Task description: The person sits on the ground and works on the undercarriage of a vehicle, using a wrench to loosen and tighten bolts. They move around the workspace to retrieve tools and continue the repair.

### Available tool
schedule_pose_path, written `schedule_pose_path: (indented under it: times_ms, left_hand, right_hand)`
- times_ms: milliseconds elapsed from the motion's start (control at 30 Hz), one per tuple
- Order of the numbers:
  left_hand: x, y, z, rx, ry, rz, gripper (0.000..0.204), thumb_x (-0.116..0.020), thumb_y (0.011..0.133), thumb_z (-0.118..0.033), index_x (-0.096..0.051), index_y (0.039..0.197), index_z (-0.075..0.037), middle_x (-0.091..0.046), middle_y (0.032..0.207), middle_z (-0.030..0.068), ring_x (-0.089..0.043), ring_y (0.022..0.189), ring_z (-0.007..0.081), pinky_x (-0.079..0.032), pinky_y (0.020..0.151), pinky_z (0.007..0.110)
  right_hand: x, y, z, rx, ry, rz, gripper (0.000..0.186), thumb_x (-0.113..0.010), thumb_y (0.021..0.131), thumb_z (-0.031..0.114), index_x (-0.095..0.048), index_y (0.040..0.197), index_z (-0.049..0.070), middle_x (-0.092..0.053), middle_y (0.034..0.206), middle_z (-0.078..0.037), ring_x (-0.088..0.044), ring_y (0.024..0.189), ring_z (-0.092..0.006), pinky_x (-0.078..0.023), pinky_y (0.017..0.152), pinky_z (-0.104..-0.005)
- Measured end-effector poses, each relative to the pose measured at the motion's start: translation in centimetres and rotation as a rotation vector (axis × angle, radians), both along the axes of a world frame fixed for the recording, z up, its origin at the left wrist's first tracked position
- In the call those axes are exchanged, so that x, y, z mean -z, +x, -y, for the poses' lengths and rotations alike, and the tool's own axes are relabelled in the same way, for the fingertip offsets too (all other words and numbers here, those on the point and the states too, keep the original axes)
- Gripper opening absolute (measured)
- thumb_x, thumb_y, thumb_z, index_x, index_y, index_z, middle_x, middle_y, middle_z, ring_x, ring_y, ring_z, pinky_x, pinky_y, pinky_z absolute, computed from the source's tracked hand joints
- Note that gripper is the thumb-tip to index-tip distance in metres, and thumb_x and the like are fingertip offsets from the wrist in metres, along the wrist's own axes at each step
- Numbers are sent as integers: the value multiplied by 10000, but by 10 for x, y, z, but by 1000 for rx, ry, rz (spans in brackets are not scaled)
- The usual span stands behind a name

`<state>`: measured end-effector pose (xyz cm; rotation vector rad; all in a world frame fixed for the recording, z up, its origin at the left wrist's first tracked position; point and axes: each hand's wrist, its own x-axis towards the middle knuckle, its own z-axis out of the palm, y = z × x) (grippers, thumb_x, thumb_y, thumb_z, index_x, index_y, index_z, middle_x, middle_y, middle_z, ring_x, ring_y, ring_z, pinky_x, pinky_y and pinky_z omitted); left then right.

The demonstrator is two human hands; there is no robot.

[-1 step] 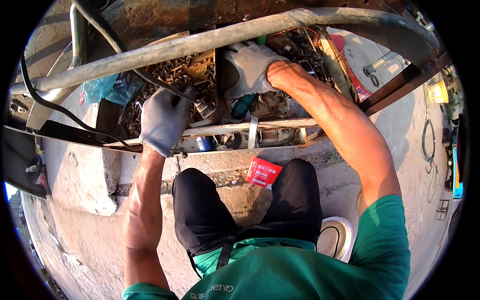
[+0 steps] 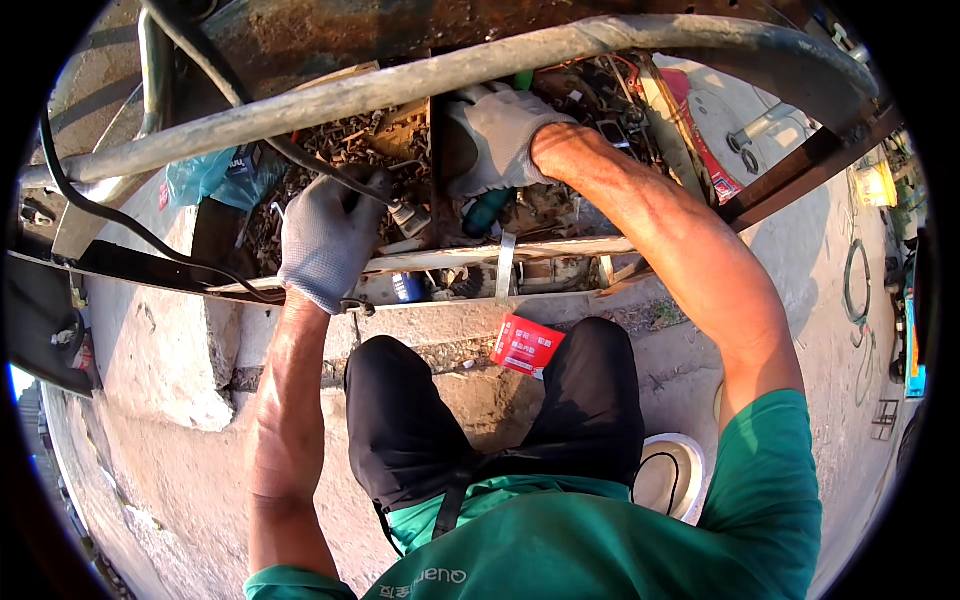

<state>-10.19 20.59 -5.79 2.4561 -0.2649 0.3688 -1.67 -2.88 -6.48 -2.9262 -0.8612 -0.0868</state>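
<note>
Both my hands wear grey knit gloves and are at a rusty metal tray of small hardware. My left hand [image 2: 328, 240] is closed at the tray's left part, its fingers curled and partly hidden behind a black hose [image 2: 325, 172]. The hose ends in a metal fitting [image 2: 410, 218] beside that hand; what the fingers hold cannot be made out. My right hand [image 2: 500, 140] reaches across the tray just right of its divider [image 2: 434, 150], back upward. Its fingertips are largely hidden near the thick metal pipe [image 2: 400, 88]. A dark green object [image 2: 487, 212] lies just below it.
The pipe crosses above the tray, over my hands. Loose bolts and scraps [image 2: 340, 142] fill the left compartment; a blue plastic bag [image 2: 205, 180] is at its left. A red packet [image 2: 527, 345] lies near my knees. A white bucket [image 2: 690, 455] stands beside my right leg.
</note>
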Motion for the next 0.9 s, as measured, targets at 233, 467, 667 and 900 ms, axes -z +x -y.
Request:
schedule_pose_path:
  times_ms: [233, 467, 667, 900]
  left_hand:
    - [1, 0, -4, -12, 11, -9, 286, -675, 935, -283, -731, 1042, -23, -708, 828, 190, -724, 778, 321, -537, 680, 389]
    - [4, 6, 16, 56, -98, -4, 264, -683, 933, -276, -735, 1021, -33, -698, 813, 190, -719, 763, 323, -531, 659, 394]
    - [1, 0, -5, -11, -21, -9, 256, -688, 931, -272, -735, 1020, -36, -699, 797, 175, -721, 762, 313, -533, 659, 390]
    - [2, 1, 2, 5, -35, 19, 254, -686, 932, -265, -740, 1043, -43, -720, 828, 165, -732, 781, 291, -544, 683, 369]
  right_hand:
    - [-16, 0, 2, -79, -131, 73, 477, -710, 702, 207, -681, 1154, 59, -645, 1173, -175, -605, 1152, -332, -509, 891, -481]
    - [-63, -22, 51, 17, 236, 90, 702, -778, 647, 405, -661, 1266, 94, -676, 1210, -160, -645, 1116, -310, -513, 976, -381]
    - [-50, 4, 44, 137, 533, 118, 715, -777, 659, 444, -660, 1266, 84, -684, 1181, -159, -652, 1094, -300, -517, 958, -378]
    - [-45, 27, 75, 318, 582, 194, 735, -776, 673, 490, -659, 1265, 72, -693, 1148, -159, -661, 1068, -290, -522, 937, -373]
